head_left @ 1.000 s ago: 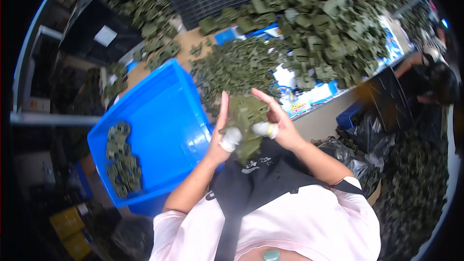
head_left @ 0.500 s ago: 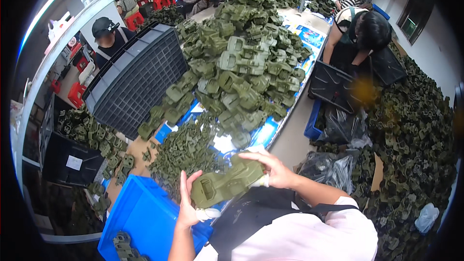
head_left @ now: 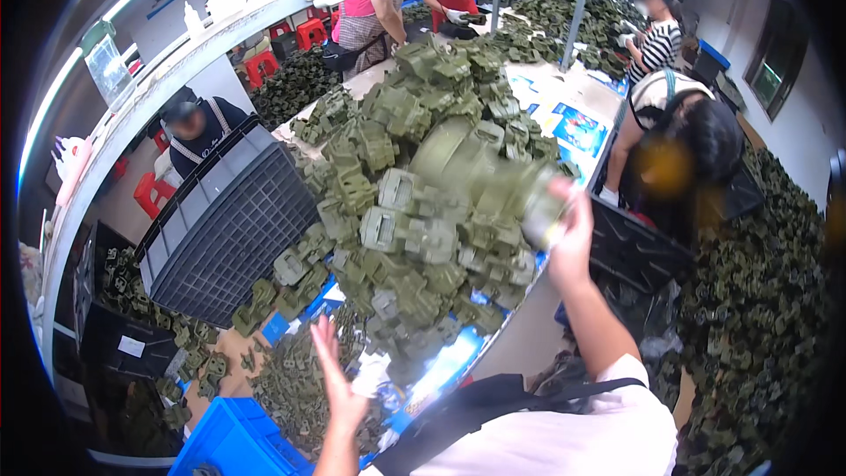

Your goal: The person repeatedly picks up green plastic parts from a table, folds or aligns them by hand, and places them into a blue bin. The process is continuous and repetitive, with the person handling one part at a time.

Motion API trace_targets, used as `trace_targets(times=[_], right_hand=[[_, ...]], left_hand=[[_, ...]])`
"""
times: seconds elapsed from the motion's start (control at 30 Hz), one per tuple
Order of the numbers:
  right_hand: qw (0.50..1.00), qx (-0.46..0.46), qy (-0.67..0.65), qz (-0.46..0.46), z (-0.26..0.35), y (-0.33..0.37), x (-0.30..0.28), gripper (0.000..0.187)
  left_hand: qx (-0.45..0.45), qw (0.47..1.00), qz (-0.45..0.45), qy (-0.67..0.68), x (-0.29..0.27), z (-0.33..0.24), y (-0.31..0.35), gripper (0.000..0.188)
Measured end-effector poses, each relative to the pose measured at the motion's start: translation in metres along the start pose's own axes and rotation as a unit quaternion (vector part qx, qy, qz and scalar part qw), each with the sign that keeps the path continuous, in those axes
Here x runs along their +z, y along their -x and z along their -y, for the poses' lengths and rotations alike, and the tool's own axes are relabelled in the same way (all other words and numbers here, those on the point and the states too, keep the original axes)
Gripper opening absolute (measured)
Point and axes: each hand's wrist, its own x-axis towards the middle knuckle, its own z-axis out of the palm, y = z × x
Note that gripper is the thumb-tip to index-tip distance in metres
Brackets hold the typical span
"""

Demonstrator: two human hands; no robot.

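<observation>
My right hand grips one end of a large olive-green moulded plastic part, blurred by motion. It is held out over a tall heap of similar green plastic parts on the table. My left hand holds nothing; its fingers are stretched out and apart. Beside and beneath that hand lies a spread of small green plastic pieces.
A blue bin stands at the lower left, and a big dark grey crate leans beyond it. At right, a person bends over black crates; a mound of green parts covers the floor. Other people are around the table.
Both hands held the green part near my body before. My left hand has let go; my right hand has carried the part forward over the heap. My view has shifted as well.
</observation>
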Motion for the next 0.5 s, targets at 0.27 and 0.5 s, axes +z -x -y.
trace_targets(times=[0.27, 0.5], right_hand=[[0.91, -0.163, 0.271, -0.267, -0.168, -0.335, 0.047, 0.055], [0.883, -0.044, 0.446, 0.142, -0.245, -0.391, 0.092, 0.047]], left_hand=[[-0.128, 0.935, -0.101, -0.316, -0.045, 0.014, 0.035, 0.061], [-0.227, 0.842, -0.267, -0.41, -0.113, -0.009, 0.145, 0.049]])
